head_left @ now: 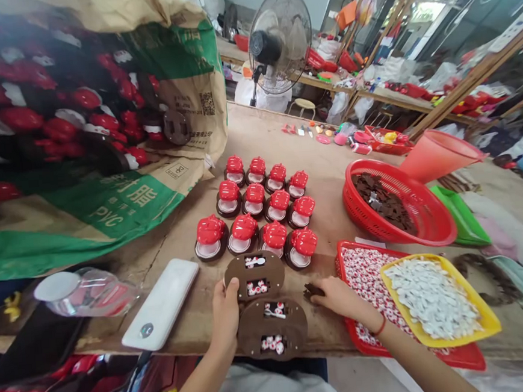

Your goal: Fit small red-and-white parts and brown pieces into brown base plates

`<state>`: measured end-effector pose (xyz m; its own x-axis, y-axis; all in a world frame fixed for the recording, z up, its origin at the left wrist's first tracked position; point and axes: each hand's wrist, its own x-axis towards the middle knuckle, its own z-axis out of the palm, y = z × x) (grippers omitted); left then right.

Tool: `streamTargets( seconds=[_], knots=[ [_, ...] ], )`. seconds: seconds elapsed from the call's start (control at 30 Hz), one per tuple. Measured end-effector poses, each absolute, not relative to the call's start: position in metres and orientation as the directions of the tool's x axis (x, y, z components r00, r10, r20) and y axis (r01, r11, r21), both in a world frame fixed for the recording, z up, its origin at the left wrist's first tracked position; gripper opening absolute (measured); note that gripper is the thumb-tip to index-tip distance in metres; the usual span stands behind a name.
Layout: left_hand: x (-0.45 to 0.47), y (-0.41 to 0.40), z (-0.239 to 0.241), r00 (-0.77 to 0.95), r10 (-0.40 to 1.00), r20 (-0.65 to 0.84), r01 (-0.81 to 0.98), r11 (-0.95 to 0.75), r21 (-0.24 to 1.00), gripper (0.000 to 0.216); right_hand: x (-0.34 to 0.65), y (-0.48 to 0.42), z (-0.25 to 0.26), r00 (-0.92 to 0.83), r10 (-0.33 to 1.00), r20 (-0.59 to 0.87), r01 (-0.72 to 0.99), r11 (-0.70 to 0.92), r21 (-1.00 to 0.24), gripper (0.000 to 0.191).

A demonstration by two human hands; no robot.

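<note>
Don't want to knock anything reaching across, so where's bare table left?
Bare wooden table shows between the white power bank and the red-capped pieces, and between those pieces and the red basket. It is crowded at the front, around the left hand with its brown slotted panel, the right hand, and the overlapping red tray and yellow tray.

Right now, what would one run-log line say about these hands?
left hand: on brown cutout panel | right hand: at small brown pieces | beside: red-capped round bases

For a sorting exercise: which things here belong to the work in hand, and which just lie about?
Things: left hand holding a brown cut-out plate; right hand touching a small brown piece; red-topped pieces; red basket of brown parts.
Rest: white power bank; plastic bottle; standing fan.
</note>
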<state>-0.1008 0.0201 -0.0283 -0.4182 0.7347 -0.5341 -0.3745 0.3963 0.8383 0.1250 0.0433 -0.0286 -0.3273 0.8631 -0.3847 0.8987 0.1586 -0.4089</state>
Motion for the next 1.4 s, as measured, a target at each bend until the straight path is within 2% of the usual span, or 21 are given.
streamTargets(
  seconds=[0.13, 0.27, 0.43, 0.6, 0.7, 0.87, 1.0, 1.13, 1.4],
  knots=[
    [-0.100, 0.018, -0.028, -0.411, 0.732, -0.544, -0.394, 0.395, 0.830, 0.014, 0.124, 0.044, -0.035, -0.322, 0.864, -0.387, 0.926, 0.203, -0.317, 0.023],
    [-0.100, 0.016, -0.032, -0.398, 0.739, -0.544, -0.414, 0.384, 0.825, 0.020, 0.124, 0.044, -0.035, -0.358, 0.866, -0.350, 0.910, 0.239, -0.338, 0.033],
    [-0.100, 0.015, -0.034, -0.395, 0.753, -0.527, -0.400, 0.376, 0.836, 0.023, 0.127, 0.046, -0.034, -0.378, 0.876, -0.300, 0.868, 0.223, -0.443, 0.016],
    [-0.101, 0.015, -0.037, -0.399, 0.749, -0.529, -0.381, 0.389, 0.839, 0.028, 0.127, 0.039, -0.029, -0.327, 0.908, -0.263, 0.826, 0.139, -0.547, 0.009],
    [-0.100, 0.014, -0.037, -0.411, 0.750, -0.518, -0.372, 0.381, 0.847, 0.026, 0.119, 0.034, -0.018, -0.318, 0.917, -0.242, 0.751, 0.087, -0.655, 0.006],
    [-0.099, 0.011, -0.032, -0.419, 0.753, -0.507, -0.382, 0.360, 0.851, 0.023, 0.089, 0.044, 0.006, -0.408, 0.902, -0.139, 0.610, 0.156, -0.777, 0.013],
    [-0.097, 0.010, -0.033, -0.421, 0.755, -0.503, -0.417, 0.332, 0.846, 0.026, 0.058, 0.064, 0.014, -0.395, 0.895, -0.207, 0.542, 0.045, -0.839, 0.015],
    [-0.097, 0.010, -0.039, -0.415, 0.759, -0.502, -0.453, 0.307, 0.837, 0.025, 0.033, 0.079, 0.012, -0.403, 0.874, -0.271, 0.528, -0.020, -0.849, 0.013],
    [-0.098, 0.008, -0.043, -0.394, 0.772, -0.498, -0.505, 0.271, 0.820, 0.026, 0.018, 0.085, 0.013, -0.386, 0.885, -0.259, 0.632, 0.050, -0.773, 0.007]
  ],
)
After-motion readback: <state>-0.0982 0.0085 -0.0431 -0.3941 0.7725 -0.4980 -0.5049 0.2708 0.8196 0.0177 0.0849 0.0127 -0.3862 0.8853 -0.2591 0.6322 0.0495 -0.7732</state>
